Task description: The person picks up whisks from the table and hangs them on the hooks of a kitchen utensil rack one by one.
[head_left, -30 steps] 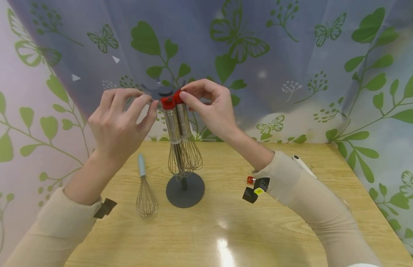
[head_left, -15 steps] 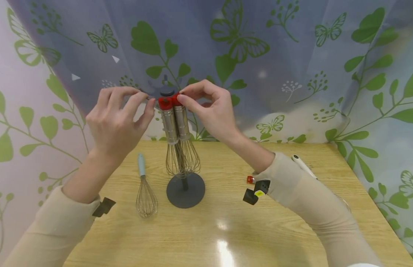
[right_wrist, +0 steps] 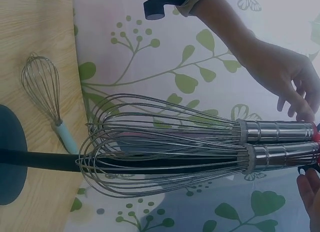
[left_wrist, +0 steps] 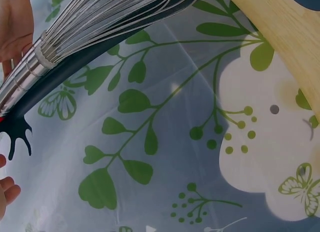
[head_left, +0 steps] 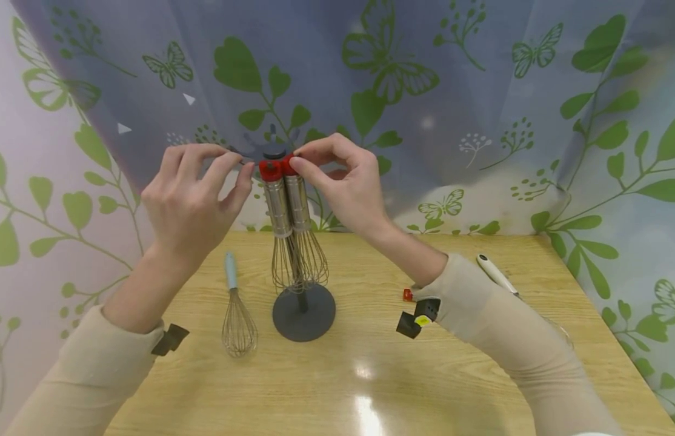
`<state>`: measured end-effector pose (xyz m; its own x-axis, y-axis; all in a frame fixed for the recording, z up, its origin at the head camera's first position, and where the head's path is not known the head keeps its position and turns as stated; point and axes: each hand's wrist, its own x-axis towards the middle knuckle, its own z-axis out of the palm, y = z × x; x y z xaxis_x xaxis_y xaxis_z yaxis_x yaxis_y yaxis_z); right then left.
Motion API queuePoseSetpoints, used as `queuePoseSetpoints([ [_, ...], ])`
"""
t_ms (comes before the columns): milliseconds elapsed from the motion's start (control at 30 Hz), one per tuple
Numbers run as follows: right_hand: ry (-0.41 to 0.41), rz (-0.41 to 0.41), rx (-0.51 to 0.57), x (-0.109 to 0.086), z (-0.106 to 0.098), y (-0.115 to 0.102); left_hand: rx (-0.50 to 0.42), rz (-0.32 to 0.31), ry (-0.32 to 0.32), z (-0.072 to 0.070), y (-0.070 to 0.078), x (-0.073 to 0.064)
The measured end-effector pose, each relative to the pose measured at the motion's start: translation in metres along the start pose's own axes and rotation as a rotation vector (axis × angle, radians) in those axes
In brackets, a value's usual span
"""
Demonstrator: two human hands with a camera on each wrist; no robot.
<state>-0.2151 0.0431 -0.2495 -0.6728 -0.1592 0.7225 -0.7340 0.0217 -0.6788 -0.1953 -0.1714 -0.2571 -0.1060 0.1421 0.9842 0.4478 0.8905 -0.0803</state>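
Observation:
Two metal whisks with red handle ends, the left whisk and the right whisk, hang side by side on a dark stand with hooks at its top. My right hand pinches the red end of the right whisk between thumb and index finger. Left of the whisks, my left hand has thumb and index fingertips on a dark hook of the stand. In the left wrist view the wires of a hanging whisk cross the top. Both whisks' wire loops surround the stand's pole in the right wrist view.
A whisk with a light blue handle lies left of the stand's base on the wooden table. At the right, a white-handled utensil is partly hidden by the right sleeve. A leaf-patterned curtain hangs behind the table.
Since a second ago the stand's top has turned slightly, and both whisks have shifted a little left. My left fingertips moved slightly left. Over the last half second, almost nothing moved.

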Motion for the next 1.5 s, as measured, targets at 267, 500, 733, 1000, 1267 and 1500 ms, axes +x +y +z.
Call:
queuePoseSetpoints([
  [267,-0.003,-0.084,-0.02,-0.001,0.002,0.001,-0.02,-0.042,-0.014,0.001,-0.001,0.0],
  [500,-0.001,-0.126,-0.037,-0.001,0.001,0.0,-0.027,-0.045,-0.03,0.001,-0.001,0.001],
  [733,0.013,-0.128,-0.031,-0.001,-0.002,0.003,-0.064,-0.034,0.002,0.0,0.003,0.001],
  [1000,0.017,-0.144,-0.063,-0.005,-0.011,0.006,-0.082,0.004,0.04,0.0,0.011,0.004],
  [1267,-0.01,-0.13,-0.087,-0.013,-0.021,0.015,-0.088,0.022,0.038,0.002,0.015,0.004],
  [1500,-0.027,-0.101,-0.117,-0.02,-0.03,0.023,-0.089,0.034,0.028,0.005,0.016,0.004],
])
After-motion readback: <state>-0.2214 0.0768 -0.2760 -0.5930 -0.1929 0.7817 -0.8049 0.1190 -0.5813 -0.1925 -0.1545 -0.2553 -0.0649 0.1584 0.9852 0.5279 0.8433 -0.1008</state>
